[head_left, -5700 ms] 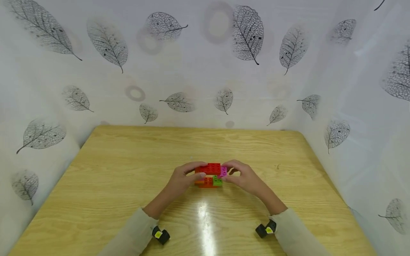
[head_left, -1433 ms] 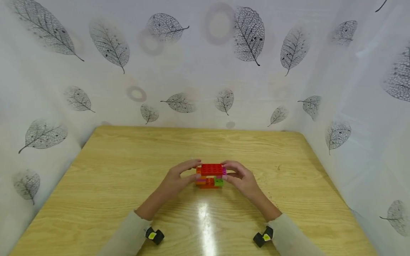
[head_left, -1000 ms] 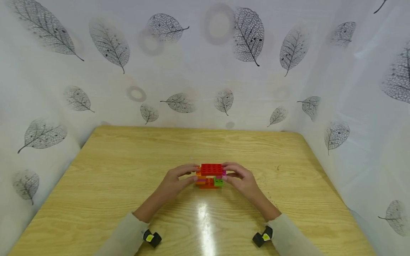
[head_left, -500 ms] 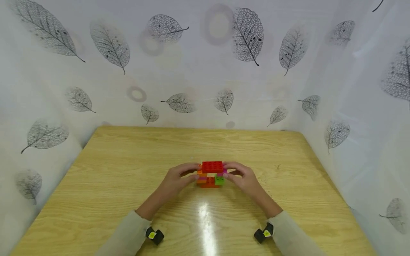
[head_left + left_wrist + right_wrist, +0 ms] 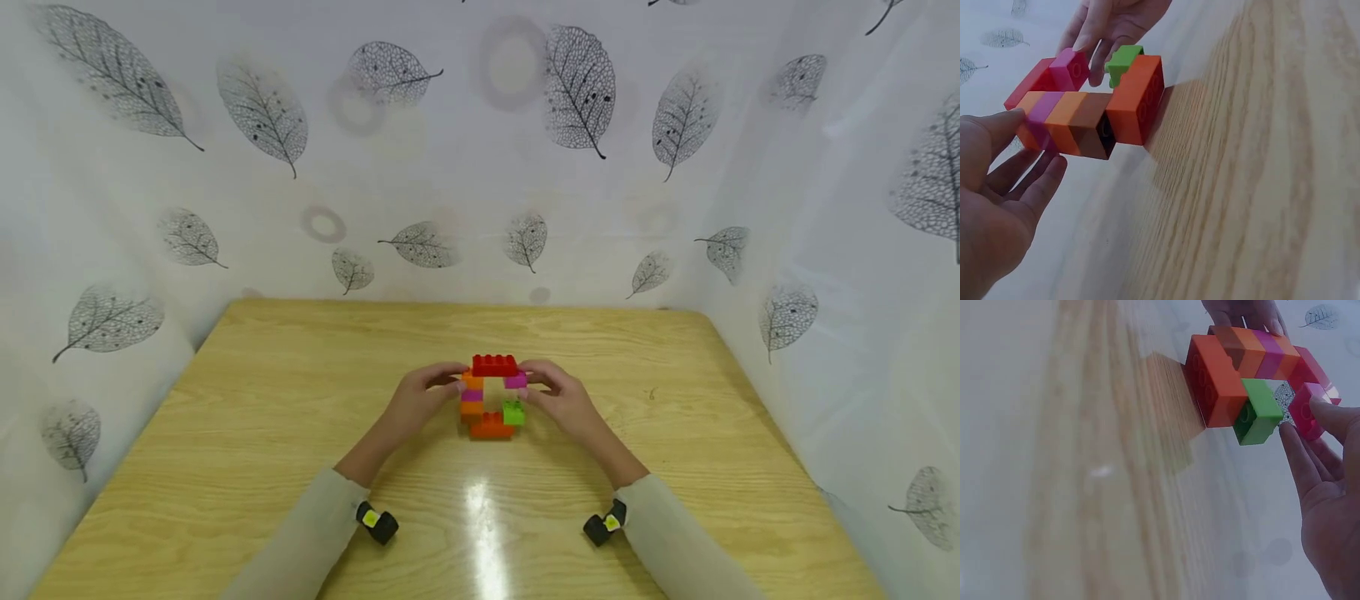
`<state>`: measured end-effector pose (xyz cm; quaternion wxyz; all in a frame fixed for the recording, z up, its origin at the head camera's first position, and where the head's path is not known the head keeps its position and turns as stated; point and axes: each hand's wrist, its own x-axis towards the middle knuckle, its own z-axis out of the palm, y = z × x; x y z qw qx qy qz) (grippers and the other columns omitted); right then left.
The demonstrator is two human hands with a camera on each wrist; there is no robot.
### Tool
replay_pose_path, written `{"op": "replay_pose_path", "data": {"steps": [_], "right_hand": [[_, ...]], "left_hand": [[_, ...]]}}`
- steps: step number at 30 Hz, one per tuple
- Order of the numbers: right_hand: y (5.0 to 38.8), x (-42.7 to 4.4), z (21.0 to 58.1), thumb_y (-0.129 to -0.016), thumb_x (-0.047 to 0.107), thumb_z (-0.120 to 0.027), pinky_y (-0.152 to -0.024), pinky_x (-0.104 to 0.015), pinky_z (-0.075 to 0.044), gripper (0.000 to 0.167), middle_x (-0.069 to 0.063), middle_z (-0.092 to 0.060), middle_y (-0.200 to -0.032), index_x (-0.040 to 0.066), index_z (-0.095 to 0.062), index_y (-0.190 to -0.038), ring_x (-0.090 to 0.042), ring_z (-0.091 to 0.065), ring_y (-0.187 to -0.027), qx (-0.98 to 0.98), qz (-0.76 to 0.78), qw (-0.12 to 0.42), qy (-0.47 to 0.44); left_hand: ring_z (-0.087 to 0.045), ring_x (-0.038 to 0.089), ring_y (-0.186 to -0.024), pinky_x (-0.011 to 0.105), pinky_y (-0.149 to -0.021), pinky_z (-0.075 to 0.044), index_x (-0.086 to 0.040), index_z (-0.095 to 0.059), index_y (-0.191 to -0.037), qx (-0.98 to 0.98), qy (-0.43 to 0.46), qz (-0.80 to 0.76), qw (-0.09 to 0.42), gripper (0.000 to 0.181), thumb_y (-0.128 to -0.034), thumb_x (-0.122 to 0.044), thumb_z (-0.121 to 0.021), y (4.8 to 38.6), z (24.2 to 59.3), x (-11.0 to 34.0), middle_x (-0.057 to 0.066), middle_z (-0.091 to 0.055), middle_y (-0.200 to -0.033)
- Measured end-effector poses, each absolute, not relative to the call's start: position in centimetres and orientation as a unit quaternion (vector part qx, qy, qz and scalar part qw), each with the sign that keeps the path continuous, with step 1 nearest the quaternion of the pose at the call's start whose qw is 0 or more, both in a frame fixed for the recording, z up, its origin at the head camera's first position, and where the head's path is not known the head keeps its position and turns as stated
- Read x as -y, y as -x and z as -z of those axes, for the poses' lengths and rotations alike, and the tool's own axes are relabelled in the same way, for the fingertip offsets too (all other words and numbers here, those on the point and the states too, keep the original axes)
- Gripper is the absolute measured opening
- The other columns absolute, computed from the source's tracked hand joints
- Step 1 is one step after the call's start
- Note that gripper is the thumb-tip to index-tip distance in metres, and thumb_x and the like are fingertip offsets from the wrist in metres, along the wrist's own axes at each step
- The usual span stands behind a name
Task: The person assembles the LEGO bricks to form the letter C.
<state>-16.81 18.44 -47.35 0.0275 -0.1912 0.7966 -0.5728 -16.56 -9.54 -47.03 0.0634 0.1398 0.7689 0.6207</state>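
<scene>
A ring of toy building bricks stands on the table between both hands. Its base is an orange-red brick [image 5: 492,427], with a green brick [image 5: 513,412] at its right. Orange and purple bricks [image 5: 472,396] form the left column, with a brown one showing low down in the left wrist view. A red brick [image 5: 494,366] spans the top, with a pink brick [image 5: 516,381] under its right end; a gap separates pink from green. My left hand [image 5: 417,403] grips the left column near its top. My right hand [image 5: 561,400] pinches the pink brick.
The wood-grain table [image 5: 322,350] surrounds the bricks. A white leaf-print curtain [image 5: 465,167] rises behind its back edge and at both sides. Black wrist cameras [image 5: 377,523] sit on both sleeves.
The red top brick has risen and tipped from showing its studded top to showing its side. The gap between pink and green has widened. Earlier, the left hand lay over the red brick's left end.
</scene>
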Motion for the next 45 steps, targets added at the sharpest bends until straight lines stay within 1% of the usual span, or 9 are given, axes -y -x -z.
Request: {"op": "replay_pose_path", "data": {"steps": [5,7,11,15,19,23,26,37,45], "right_hand": [[18.0,-18.2,47.7,-0.096,0.018,-0.071,-0.088,-0.029,-0.057,0.035,-0.011,-0.058,-0.132,0.011,-0.063,-0.129,-0.033,-0.063,-0.116,-0.794,0.580,0.028,0.180],[18.3,-18.1,47.8,-0.096,0.017,-0.071,-0.087,-0.033,-0.058,0.035,-0.012,-0.058,-0.130,0.010,-0.064,-0.129,-0.034,-0.064,-0.115,-0.796,0.578,0.024,0.177],[18.8,-17.9,47.7,-0.097,0.022,-0.069,-0.096,-0.042,-0.054,0.036,-0.010,-0.060,-0.130,0.011,-0.065,-0.131,-0.030,-0.062,-0.116,-0.818,0.552,0.017,0.159],[19.1,-17.7,47.9,-0.098,0.024,-0.068,-0.105,-0.048,-0.048,0.036,-0.009,-0.062,-0.131,0.011,-0.065,-0.132,-0.028,-0.059,-0.119,-0.825,0.547,0.032,0.134],[19.4,-17.5,47.9,-0.099,0.021,-0.067,-0.105,-0.046,-0.048,0.038,-0.014,-0.062,-0.133,0.006,-0.063,-0.134,-0.031,-0.059,-0.122,-0.822,0.556,0.055,0.113],[19.7,-17.4,48.3,-0.098,0.019,-0.067,-0.101,-0.043,-0.051,0.037,-0.014,-0.064,-0.130,0.006,-0.064,-0.133,-0.030,-0.060,-0.121,-0.821,0.558,0.070,0.092],[19.8,-17.4,48.8,-0.097,0.021,-0.069,-0.098,-0.041,-0.053,0.036,-0.011,-0.066,-0.126,0.008,-0.066,-0.130,-0.027,-0.061,-0.118,-0.823,0.557,0.073,0.084],[19.9,-16.7,49.3,-0.098,0.023,-0.067,-0.102,-0.043,-0.050,0.038,-0.009,-0.065,-0.131,0.008,-0.064,-0.134,-0.026,-0.059,-0.123,-0.820,0.563,0.084,0.053],[19.8,-16.9,49.5,-0.098,0.022,-0.067,-0.097,-0.040,-0.052,0.038,-0.009,-0.066,-0.128,0.008,-0.065,-0.133,-0.025,-0.061,-0.119,-0.831,0.548,0.077,0.053]], "left_hand": [[-0.066,0.024,-0.113,0.039,-0.095,-0.055,-0.012,-0.067,-0.131,-0.736,-0.114,-0.661,0.091,0.034,-0.0979,-0.021,-0.068,17.7,47.4,9.3,0.009,-0.065,-0.132],[-0.067,0.025,-0.112,0.039,-0.095,-0.055,-0.011,-0.066,-0.132,-0.728,-0.101,-0.670,0.102,0.035,-0.0979,-0.019,-0.068,18.0,47.4,9.2,0.011,-0.065,-0.131],[-0.068,0.023,-0.109,0.038,-0.093,-0.056,-0.012,-0.066,-0.133,-0.733,-0.082,-0.666,0.111,0.036,-0.0977,-0.018,-0.068,18.6,47.6,9.0,0.012,-0.066,-0.130],[-0.068,0.023,-0.109,0.037,-0.093,-0.056,-0.009,-0.065,-0.134,-0.737,-0.073,-0.663,0.109,0.038,-0.0971,-0.017,-0.068,19.1,47.9,8.8,0.014,-0.066,-0.129],[-0.064,0.024,-0.118,0.039,-0.100,-0.053,-0.010,-0.067,-0.132,-0.753,-0.068,-0.647,0.105,0.037,-0.0968,-0.021,-0.069,19.5,48.4,8.8,0.011,-0.065,-0.133],[-0.055,0.026,-0.132,0.045,-0.110,-0.044,-0.014,-0.068,-0.131,-0.774,-0.067,-0.622,0.102,0.036,-0.0976,-0.028,-0.067,19.8,49.0,8.9,0.007,-0.064,-0.137],[-0.050,0.027,-0.138,0.048,-0.113,-0.040,-0.014,-0.068,-0.132,-0.778,-0.062,-0.617,0.103,0.037,-0.0981,-0.029,-0.067,19.9,49.4,8.9,0.007,-0.063,-0.138],[-0.051,0.028,-0.138,0.047,-0.112,-0.041,-0.009,-0.068,-0.131,-0.773,-0.054,-0.624,0.097,0.040,-0.0967,-0.031,-0.069,20.0,49.9,8.9,0.009,-0.064,-0.137],[-0.051,0.027,-0.137,0.045,-0.112,-0.041,-0.007,-0.067,-0.131,-0.764,-0.048,-0.635,0.107,0.039,-0.0974,-0.026,-0.068,19.9,49.9,8.5,0.011,-0.064,-0.137]]}}
